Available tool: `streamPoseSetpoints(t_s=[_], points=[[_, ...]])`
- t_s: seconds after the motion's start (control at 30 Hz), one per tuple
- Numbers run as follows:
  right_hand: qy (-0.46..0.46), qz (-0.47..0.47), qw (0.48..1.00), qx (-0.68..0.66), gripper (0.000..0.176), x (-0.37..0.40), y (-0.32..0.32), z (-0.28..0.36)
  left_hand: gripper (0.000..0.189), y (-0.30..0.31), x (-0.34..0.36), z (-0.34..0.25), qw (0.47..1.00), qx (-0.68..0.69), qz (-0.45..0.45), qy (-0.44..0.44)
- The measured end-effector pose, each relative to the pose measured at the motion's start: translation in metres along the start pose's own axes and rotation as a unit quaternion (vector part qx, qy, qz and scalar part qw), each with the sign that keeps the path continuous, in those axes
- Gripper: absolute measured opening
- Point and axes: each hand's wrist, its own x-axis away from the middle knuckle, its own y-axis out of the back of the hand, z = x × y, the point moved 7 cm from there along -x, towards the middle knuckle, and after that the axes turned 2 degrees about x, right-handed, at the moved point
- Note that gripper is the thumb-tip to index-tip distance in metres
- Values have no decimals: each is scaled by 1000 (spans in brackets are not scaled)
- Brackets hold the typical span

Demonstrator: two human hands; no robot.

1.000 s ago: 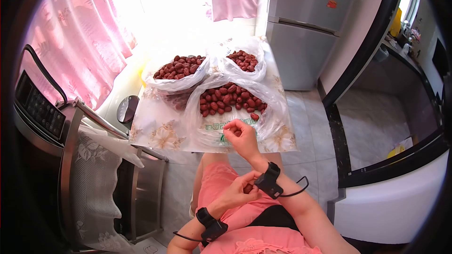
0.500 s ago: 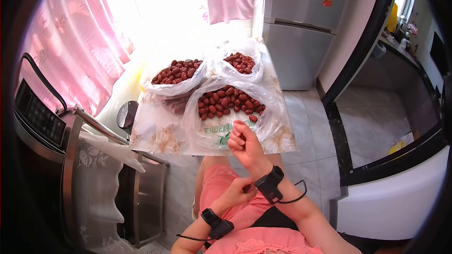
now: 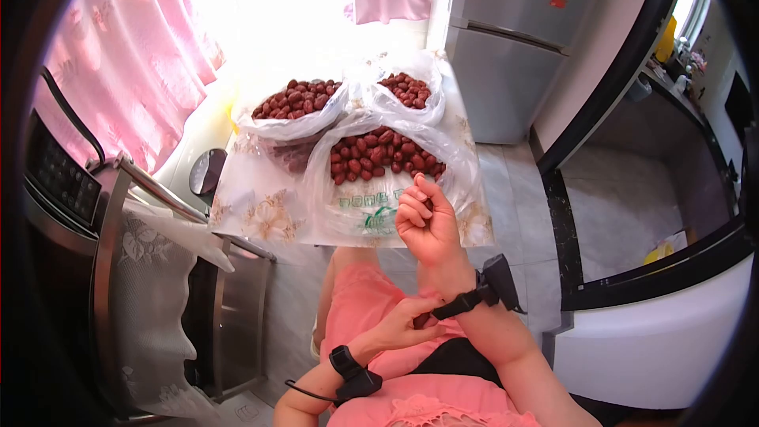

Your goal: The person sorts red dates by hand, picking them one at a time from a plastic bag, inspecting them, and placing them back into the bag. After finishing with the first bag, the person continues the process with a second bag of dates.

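Note:
My right hand (image 3: 429, 225) is raised at the table's front edge, palm turned up, fingers curled in with the thumb. What it holds, if anything, is hidden. Just beyond it lies the nearest open plastic bag (image 3: 332, 213), with green printing and many red dates (image 3: 379, 150) heaped toward its far side. Low over my lap, my left hand (image 3: 399, 328) is closed beneath the right wrist. A dark red thing that looks like a date (image 3: 424, 320) shows between its fingers. Black devices are strapped on both wrists.
Two more bags of dates, one at the back left (image 3: 296, 100) and one at the back right (image 3: 405, 89), stand on the flowered tablecloth (image 3: 265, 209). A refrigerator (image 3: 502, 71) stands behind to the right. A dark appliance (image 3: 67, 182) and lace cover (image 3: 154, 285) are at left.
My right hand has turned palm up and drawn slightly right, its wrist device rotating with it. The left hand has moved under the right wrist. The view has shifted a little.

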Motion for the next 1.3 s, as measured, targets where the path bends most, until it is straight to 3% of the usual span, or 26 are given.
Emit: streamPoseSetpoints(t_s=[0.1, 0.2, 0.3, 0.43, 0.53, 0.6, 0.73, 0.8, 0.9, 1.1, 1.23, 1.3], points=[[-39, -53, 998, -17, 14, -6, 21, -6, 31, -6, 2, -1, 998, 63, 20, 24], [-26, -59, 998, 3, 20, -11, 24, -3, 27, -4, 1, -6, 970, 233, -70, 7], [-17, -70, 997, 18, 20, -15, 22, -3, 23, 1, 4, 1, 952, 296, -69, 44], [-2, -76, 997, 35, 20, -21, 32, 5, 23, 15, 3, 8, 939, 343, -29, 1], [-8, -88, 996, 30, 21, -18, 37, 5, 25, 20, -2, 8, 970, 241, -26, 32], [-5, -76, 997, 34, 22, -16, 34, 9, 25, 19, -7, -10, 991, 90, -20, -99], [-21, -28, 999, -7, 18, -9, 13, 11, 24, 18, -6, -11, 998, 39, 21, -34], [-28, -12, 999, -25, 13, -1, -3, 7, 25, 18, -7, -27, 989, -4, 6, -151], [-46, 22, 997, -62, 6, 12, -28, 0, 25, 18, -10, -43, 974, -71, -5, -215], [-58, 104, 989, -88, 1, 30, -57, -5, 17, 7, -16, -50, 977, -64, 8, -205], [-20, 108, 994, -5, 2, 24, -51, 3, 12, 2, -18, -43, 981, -61, 2, -182], [6, 112, 993, 42, 3, 17, -48, 12, 19, 3, -15, -44, 966, -74, -77, -237]])
